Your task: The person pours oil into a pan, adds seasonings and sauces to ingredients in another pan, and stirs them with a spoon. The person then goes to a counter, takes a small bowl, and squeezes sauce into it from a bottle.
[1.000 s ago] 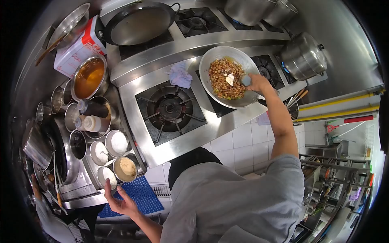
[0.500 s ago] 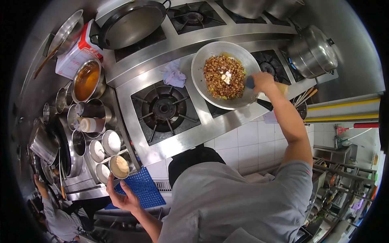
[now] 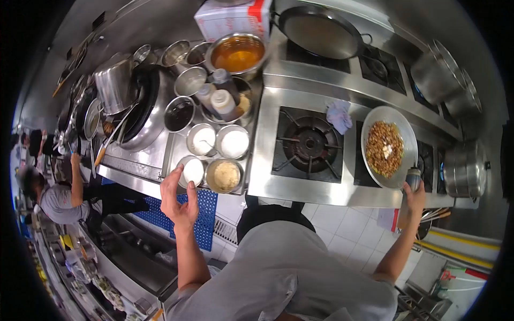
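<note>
My left hand (image 3: 181, 206) is held with its fingers apart, just below a steel cup of white powder (image 3: 193, 171) and beside a cup of beige paste (image 3: 226, 176). At the right, my right hand (image 3: 414, 199) is wrapped round a dark bottle (image 3: 413, 177) at the lower right rim of a pan (image 3: 405, 140). Browned diced food (image 3: 381, 152) with a white dollop on it lies in the pan. The pan's handle is hidden behind the hand and bottle.
An unlit burner (image 3: 309, 143) and a crumpled cloth (image 3: 339, 116) are left of the pan. Squeeze bottles (image 3: 222, 101), a bowl of amber liquid (image 3: 237, 53) and cups crowd the left counter. Large pots (image 3: 465, 168) stand at the right. A co-worker (image 3: 64, 202) is at far left.
The view has swung left, so the pan appears further right. My right hand has moved to the pan's near edge with the bottle, now tilted upward. My left hand remains open beside the cups.
</note>
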Demonstrator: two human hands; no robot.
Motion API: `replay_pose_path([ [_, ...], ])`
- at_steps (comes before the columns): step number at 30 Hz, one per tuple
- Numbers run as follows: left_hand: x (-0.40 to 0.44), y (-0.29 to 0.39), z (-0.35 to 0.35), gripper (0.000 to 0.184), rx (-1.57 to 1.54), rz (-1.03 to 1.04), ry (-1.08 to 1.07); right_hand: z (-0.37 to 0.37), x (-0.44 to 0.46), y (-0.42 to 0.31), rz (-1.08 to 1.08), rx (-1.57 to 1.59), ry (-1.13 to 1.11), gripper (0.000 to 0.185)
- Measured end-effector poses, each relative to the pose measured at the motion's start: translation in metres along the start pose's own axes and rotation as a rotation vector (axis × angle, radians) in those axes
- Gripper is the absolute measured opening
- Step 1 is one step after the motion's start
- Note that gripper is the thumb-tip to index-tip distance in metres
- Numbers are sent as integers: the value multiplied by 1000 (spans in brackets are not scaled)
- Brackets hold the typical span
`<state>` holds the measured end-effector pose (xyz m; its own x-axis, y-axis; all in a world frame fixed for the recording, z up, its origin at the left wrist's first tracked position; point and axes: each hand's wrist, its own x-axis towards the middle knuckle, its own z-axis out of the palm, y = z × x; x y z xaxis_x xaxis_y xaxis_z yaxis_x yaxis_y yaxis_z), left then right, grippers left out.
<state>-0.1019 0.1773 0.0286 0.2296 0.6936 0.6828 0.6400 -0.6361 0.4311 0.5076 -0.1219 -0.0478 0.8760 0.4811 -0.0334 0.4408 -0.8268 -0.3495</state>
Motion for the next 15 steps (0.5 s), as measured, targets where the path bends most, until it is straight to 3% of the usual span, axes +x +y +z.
replay_pose_path([
  [1, 2, -14, -9, 37, -1, -15, 17, 9, -7, -8, -23, 271, 156, 82],
  [3, 6, -43, -27, 36, 12, -27, 54, 35, -25, -47, -82, 325, 423, 77],
  [7, 13, -97, -54, 36, 16, 1, 85, 59, -61, -198, -250, 750, 347, 69],
  [8, 14, -104, -59, 36, 20, -5, 84, 66, -66, -238, -343, 639, 457, 58],
  [9, 16, -110, -65, 36, 14, -9, 82, 71, -73, -278, -287, 733, 374, 68],
  [12, 10, -121, -73, 36, -65, -64, 93, 86, -80, -393, -487, 1083, 189, 72],
  [15, -13, -128, -72, 34, -121, -94, 60, 117, -78, -486, -663, 1161, 64, 77],
])
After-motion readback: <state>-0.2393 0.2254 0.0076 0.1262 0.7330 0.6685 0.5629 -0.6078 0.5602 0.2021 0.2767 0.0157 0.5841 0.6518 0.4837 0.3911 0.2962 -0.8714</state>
